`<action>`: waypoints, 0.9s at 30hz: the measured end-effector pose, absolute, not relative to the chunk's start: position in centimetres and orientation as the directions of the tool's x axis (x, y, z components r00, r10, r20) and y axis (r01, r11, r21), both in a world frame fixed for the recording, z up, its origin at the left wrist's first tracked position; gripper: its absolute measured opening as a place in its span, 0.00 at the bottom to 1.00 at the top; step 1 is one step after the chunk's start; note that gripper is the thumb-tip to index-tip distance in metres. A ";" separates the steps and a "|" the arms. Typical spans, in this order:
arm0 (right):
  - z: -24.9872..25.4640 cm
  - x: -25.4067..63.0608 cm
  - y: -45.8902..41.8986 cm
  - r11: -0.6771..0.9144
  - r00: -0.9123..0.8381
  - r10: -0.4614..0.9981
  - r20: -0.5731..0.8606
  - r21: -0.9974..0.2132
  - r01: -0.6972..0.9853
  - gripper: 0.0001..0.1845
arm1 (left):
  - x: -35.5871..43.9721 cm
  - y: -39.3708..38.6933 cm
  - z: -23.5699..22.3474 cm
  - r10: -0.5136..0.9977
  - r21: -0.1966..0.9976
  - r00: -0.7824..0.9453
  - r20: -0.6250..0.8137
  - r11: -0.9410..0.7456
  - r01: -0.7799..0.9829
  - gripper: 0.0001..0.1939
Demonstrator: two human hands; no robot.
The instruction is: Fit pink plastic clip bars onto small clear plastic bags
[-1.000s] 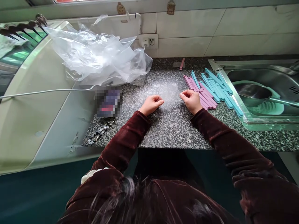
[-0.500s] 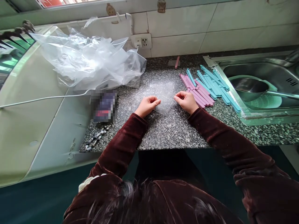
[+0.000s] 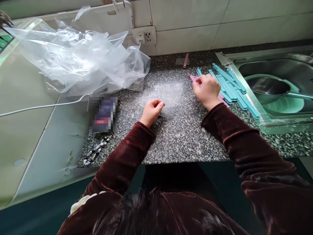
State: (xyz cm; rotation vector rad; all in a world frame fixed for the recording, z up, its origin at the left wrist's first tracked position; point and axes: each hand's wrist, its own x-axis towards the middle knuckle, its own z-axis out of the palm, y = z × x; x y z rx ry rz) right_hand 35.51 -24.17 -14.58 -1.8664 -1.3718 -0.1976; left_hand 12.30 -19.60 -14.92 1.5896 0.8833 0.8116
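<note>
On the speckled counter (image 3: pixel 181 140) lies a small clear plastic bag (image 3: pixel 170 109). My left hand (image 3: pixel 151 112) pinches its left edge between thumb and fingers. To the right, my right hand (image 3: pixel 207 89) is over a pile of pink bag clips (image 3: pixel 192 77), its curled fingers closed around the end of one. The hand covers most of the pink pile. Teal bag clips (image 3: pixel 227 87) lie in a loose heap just beyond it, beside the sink. A single pink clip (image 3: pixel 186 60) rests on another small clear bag (image 3: pixel 179 61) near the wall.
A large crumpled heap of clear plastic bags (image 3: pixel 85 62) fills the back left. A blurred dark object (image 3: pixel 104 114) and a beaded strand (image 3: pixel 96 150) lie at the left edge. A white cable (image 3: pixel 46 107) crosses there. At right, the sink (image 3: pixel 265 122) holds a pan (image 3: pixel 271 88).
My right hand has left the small bag's right side and moved right and away onto the pink clips. My left hand still pinches the bag. The view has shifted slightly.
</note>
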 end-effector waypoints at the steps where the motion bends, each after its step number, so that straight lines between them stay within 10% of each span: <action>1: -14.6 36.2 -23.6 -0.145 0.410 0.725 0.553 -0.460 0.876 0.14 | 12.4 -19.5 -15.1 0.879 0.984 0.473 0.062 -0.133 0.119 0.09; 6: -15.1 36.9 -22.4 -0.367 0.455 0.786 0.418 -0.277 0.888 0.20 | 12.7 -19.3 -15.5 0.886 0.973 0.450 0.108 -0.187 0.135 0.09; 27: -15.6 36.3 -22.8 -0.203 0.200 0.863 0.463 -0.045 0.978 0.13 | 12.2 -20.2 -13.7 0.853 0.987 0.512 -0.104 0.152 -0.053 0.10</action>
